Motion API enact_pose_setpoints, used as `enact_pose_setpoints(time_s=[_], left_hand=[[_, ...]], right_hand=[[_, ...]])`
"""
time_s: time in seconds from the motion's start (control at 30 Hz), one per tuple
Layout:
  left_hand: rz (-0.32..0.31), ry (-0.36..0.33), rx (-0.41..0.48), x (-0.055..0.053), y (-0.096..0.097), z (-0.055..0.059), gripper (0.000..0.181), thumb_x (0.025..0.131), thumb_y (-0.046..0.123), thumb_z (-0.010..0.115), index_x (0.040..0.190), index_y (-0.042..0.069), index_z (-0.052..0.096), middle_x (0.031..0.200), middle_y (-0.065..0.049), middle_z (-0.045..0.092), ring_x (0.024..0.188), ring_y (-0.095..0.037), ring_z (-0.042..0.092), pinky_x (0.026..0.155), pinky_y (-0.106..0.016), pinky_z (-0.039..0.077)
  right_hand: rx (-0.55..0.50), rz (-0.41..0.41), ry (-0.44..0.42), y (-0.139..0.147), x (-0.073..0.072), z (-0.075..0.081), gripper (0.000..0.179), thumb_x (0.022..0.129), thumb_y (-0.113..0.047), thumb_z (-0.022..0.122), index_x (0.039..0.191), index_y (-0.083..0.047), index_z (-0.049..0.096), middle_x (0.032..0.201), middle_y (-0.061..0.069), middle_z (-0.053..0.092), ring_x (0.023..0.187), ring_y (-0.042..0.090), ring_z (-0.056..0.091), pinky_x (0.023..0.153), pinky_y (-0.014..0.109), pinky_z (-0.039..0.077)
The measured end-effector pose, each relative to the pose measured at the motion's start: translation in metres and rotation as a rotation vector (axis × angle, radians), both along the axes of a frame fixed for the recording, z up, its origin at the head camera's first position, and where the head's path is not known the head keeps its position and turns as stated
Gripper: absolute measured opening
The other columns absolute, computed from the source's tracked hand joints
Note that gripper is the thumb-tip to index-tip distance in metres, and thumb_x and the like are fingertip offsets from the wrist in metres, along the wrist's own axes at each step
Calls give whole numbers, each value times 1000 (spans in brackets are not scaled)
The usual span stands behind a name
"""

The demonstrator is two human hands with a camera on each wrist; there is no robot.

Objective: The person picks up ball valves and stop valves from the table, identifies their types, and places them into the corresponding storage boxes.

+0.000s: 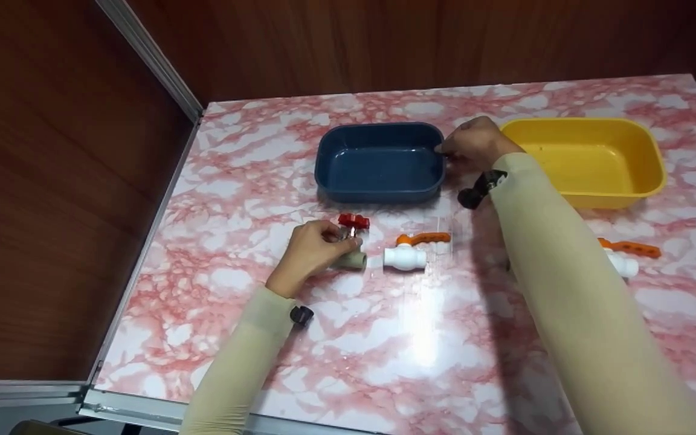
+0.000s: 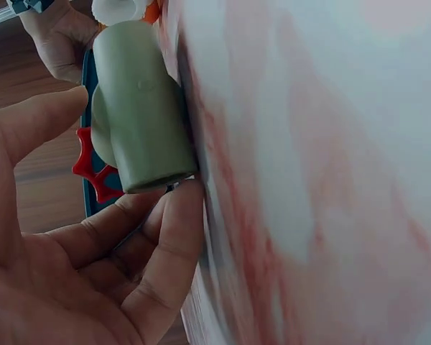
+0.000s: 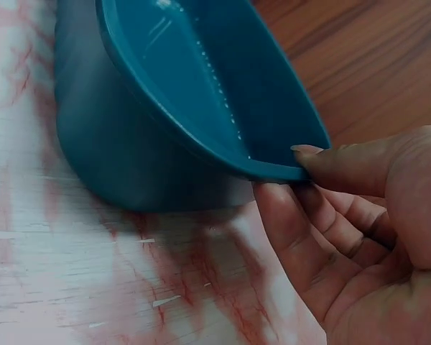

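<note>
A green pipe valve (image 2: 140, 108) with a red handwheel (image 1: 354, 221) lies on the table. My left hand (image 1: 315, 251) is at it, fingers curled about the body; in the left wrist view the fingertips (image 2: 183, 198) meet the pipe's near end and the thumb is beside the body. My right hand (image 1: 475, 142) pinches the right rim of a dark blue bin (image 1: 381, 196), thumb inside and fingers below the rim (image 3: 266, 171). The blue bin holds nothing. Just right of the green valve lies a white ball valve (image 1: 405, 258) with an orange lever.
A yellow bin (image 1: 602, 199) stands right of the blue one, partly behind my right forearm. Another white valve with an orange lever (image 1: 632, 248) lies at the right, partly hidden by that sleeve. Wood-grain panels (image 1: 348, 48) border the marbled table (image 1: 348, 344) behind and left.
</note>
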State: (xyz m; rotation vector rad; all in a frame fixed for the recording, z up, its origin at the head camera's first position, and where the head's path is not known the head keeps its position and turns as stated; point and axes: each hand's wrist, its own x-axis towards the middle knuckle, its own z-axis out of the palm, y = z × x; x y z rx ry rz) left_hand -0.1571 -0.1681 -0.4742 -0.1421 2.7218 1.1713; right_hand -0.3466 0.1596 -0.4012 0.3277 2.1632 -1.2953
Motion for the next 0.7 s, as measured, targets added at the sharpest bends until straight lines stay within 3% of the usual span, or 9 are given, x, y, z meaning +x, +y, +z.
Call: enact_pose_setpoints(time_s=[0.1, 0.3, 0.47, 0.6, 0.7], left_hand=[[0, -4, -21, 0, 3, -1, 41, 94, 45, 95, 109, 9, 85, 108, -8, 82, 102, -22, 71, 92, -36, 55], [-36, 5, -55, 2, 9, -1, 33, 95, 43, 94, 89, 12, 85, 93, -2, 76, 89, -18, 60, 80, -32, 46], [-38, 25, -22, 7, 11, -2, 28, 92, 39, 97, 95, 12, 90, 93, -2, 82, 87, -17, 64, 76, -30, 48], [10, 11, 5, 6, 12, -4, 30, 90, 39, 97, 99, 11, 89, 98, -4, 84, 92, -18, 69, 78, -29, 51], [52, -1, 47, 4, 11, -6, 30, 89, 38, 98, 97, 11, 87, 94, -4, 83, 91, -17, 70, 77, -28, 51]], right_hand=[[-6, -4, 3, 1, 1, 2, 33, 115, -26, 74, 146, -14, 67, 129, 4, 64, 119, 22, 64, 112, 29, 61], [2, 3, -3, 1, 2, 5, 36, 116, -26, 73, 149, -14, 66, 132, 5, 64, 122, 24, 64, 121, 33, 58], [8, 21, -12, -2, 4, 9, 43, 117, -24, 71, 157, -11, 62, 136, 5, 63, 127, 25, 62, 128, 38, 55], [5, 26, -2, -2, 3, 7, 40, 116, -24, 72, 153, -12, 64, 133, 5, 64, 124, 24, 62, 120, 34, 59], [3, 28, 28, 0, 0, 2, 35, 115, -23, 73, 147, -10, 70, 126, 2, 67, 117, 22, 63, 104, 26, 63]])
